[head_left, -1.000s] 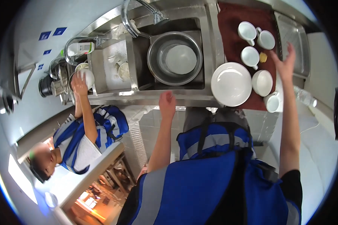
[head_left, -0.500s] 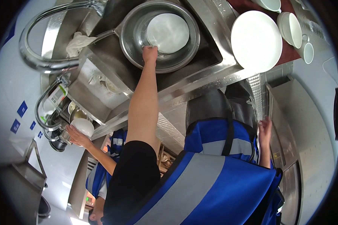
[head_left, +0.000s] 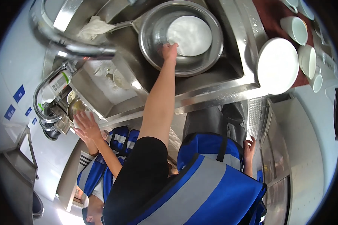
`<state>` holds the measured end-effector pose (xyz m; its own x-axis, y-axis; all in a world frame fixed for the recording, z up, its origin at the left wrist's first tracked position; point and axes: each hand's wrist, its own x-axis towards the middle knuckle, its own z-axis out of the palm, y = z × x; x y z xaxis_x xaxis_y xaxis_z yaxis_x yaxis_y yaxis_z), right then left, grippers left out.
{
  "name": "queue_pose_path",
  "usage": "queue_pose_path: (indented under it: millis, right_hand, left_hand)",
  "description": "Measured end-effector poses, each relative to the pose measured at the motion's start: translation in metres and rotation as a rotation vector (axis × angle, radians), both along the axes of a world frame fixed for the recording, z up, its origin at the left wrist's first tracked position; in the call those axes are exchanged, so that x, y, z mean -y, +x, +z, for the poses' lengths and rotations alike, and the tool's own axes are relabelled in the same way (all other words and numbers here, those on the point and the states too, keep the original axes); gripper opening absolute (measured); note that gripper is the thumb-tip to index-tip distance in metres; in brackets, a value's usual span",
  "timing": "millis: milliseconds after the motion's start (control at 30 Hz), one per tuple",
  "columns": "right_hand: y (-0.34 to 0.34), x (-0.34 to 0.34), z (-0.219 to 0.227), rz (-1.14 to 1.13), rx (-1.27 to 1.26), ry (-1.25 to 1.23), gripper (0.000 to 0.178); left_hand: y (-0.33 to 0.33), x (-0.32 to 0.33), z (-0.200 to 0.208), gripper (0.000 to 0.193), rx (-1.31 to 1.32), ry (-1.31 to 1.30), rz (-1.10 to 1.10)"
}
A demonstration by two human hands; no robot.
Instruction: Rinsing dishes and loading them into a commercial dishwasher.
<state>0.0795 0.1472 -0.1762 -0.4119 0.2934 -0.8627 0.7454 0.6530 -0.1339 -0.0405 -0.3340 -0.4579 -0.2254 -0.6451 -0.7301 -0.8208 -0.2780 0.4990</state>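
A large steel bowl (head_left: 154, 30) stands in the sink basin (head_left: 229, 63) with a white plate (head_left: 191, 33) lying inside it. My left hand (head_left: 169, 50) reaches into the bowl, and its fingers close on the plate's lower left rim. My right hand (head_left: 249, 144) hangs by my hip with the fingers apart and nothing in it, next to a steel cabinet front (head_left: 278, 150). My blue and grey apron (head_left: 210, 187) fills the lower part of the view.
A big white plate (head_left: 278, 65) and several white cups (head_left: 306, 60) sit on a dark red tray (head_left: 268, 15) right of the sink. A curved tap (head_left: 64, 41) and a crumpled cloth (head_left: 95, 26) are at the left. A co-worker's hand (head_left: 87, 125) reaches a second tap.
My left hand moved from the sink's front edge into the bowl and onto the plate. My right hand dropped from the cups to my side. The view swung closer over the sink.
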Motion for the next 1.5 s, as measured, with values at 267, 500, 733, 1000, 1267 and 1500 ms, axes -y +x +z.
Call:
queue_pose_path:
  millis: [267, 500, 733, 1000, 1267, 1500]
  right_hand:
    - [-0.006, -0.038, -0.028, 0.028, -0.142, -0.013, 0.044]
    - [-0.033, -0.049, -0.048, 0.2, -0.184, -0.122, 0.042]
    - [-0.069, -0.043, -0.042, 0.145, -0.07, -0.108, 0.041]
    - [-0.095, -0.039, -0.027, 0.099, 0.02, -0.116, 0.038]
    - [-0.102, -0.034, -0.031, 0.118, 0.021, -0.085, 0.036]
    - [-0.102, -0.028, -0.039, 0.117, -0.011, -0.052, 0.035]
  left_hand:
    - [0.001, -0.02, 0.025, 0.039, -0.231, -0.058, 0.113]
    - [0.012, -0.04, 0.035, 0.055, -0.594, 0.448, 0.505]
    - [0.019, -0.045, 0.029, 0.039, -0.753, 0.757, 0.717]
    - [0.004, -0.03, -0.002, 0.036, -0.79, 0.842, 0.738]
    - [0.026, -0.006, 0.023, 0.04, -0.834, 0.81, 0.795]
    - [0.056, -0.002, 0.055, 0.043, -0.722, 0.768, 0.748]
